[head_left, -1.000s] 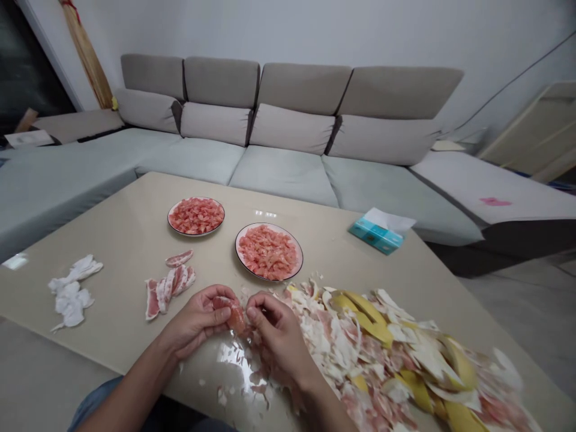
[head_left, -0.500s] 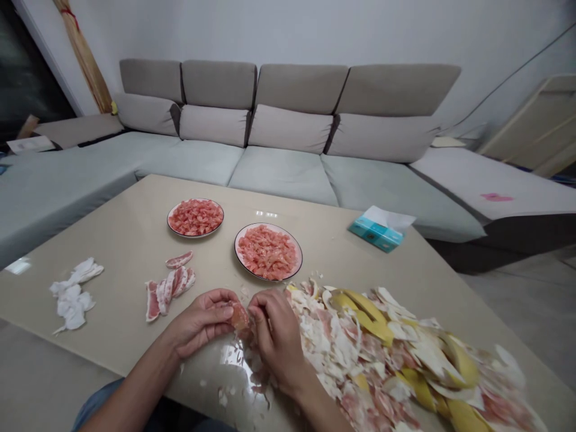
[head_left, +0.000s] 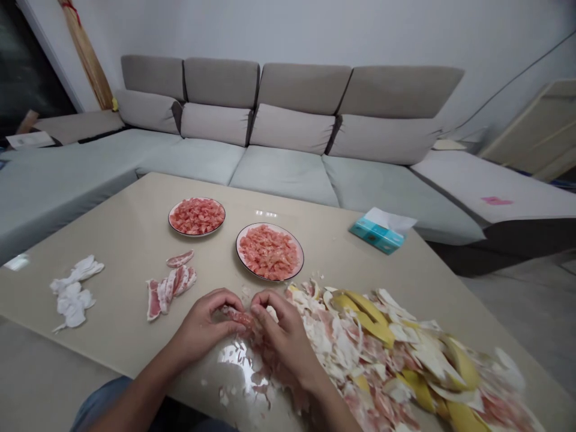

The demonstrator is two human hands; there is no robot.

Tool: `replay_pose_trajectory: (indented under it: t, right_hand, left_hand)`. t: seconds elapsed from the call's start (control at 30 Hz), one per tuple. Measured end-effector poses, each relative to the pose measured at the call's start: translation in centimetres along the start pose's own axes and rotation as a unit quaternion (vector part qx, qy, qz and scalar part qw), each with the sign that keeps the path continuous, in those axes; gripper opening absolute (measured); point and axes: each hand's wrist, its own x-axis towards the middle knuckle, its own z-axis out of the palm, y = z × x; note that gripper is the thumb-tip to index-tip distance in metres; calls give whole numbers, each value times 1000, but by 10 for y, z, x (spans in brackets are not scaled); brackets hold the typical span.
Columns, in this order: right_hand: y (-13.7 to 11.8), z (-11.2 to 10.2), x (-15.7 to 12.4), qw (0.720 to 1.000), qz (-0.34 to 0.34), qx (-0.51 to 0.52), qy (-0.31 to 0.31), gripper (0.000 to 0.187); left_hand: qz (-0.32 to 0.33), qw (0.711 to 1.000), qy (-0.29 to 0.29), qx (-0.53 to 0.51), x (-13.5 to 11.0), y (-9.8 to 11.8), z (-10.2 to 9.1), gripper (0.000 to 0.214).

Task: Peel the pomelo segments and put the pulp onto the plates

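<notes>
Between my hands, low over the table, is a pink pomelo segment (head_left: 242, 318). My left hand (head_left: 207, 324) is closed on it from the left, thumb below and fingers curled over the top. At its right end my right hand (head_left: 279, 330) pinches with thumb and fingertips; a bit of pale membrane shows there. Several unpeeled pomelo segments (head_left: 168, 291) lie to the left beyond my left hand, with one more slice apart behind them. Right of my right hand spreads a heap of white and yellow peel and membrane (head_left: 360, 342).
Two dark-rimmed plates, a left plate (head_left: 170, 225) and a right plate (head_left: 238, 255), hold piles of pink pulp. A blue tissue pack (head_left: 377, 234) lies at the back right, crumpled tissues (head_left: 74, 297) at the left. Membrane scraps (head_left: 261, 384) litter the near edge. Behind stands a grey sofa (head_left: 283, 168).
The fingers of my left hand have curled more over the segment, and the segment has turned to lie flatter. My right hand has shifted slightly, still pinching at its right end.
</notes>
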Motion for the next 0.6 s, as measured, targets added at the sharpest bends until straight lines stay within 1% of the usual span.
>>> replay_pose_trajectory:
  t: [0.1, 0.17, 0.27, 0.4, 0.5, 0.6]
  right_hand:
    - [0, 2, 0, 994, 58, 87, -21, 20]
    - [1, 4, 1, 989, 81, 125, -16, 22]
    - [2, 5, 1, 988, 80, 135, 6, 22]
    - [1, 3, 2, 988, 70, 138, 26, 24]
    - [2, 1, 2, 984, 74, 158, 16, 26]
    - [3, 0, 3, 980, 85, 177, 5, 26]
  left_hand:
    - [25, 1000, -10, -3, -1, 1, -2, 8]
    - [23, 999, -15, -32, -2, 0, -2, 8]
    - [3, 995, -15, -101, -3, -2, -1, 11]
    - [-16, 981, -7, -192, -2, -5, 0, 16]
    - [-33, 972, -3, -233, -1, -7, 0, 21]
    - [-50, 964, -32, -261, -1, -9, 0, 26]
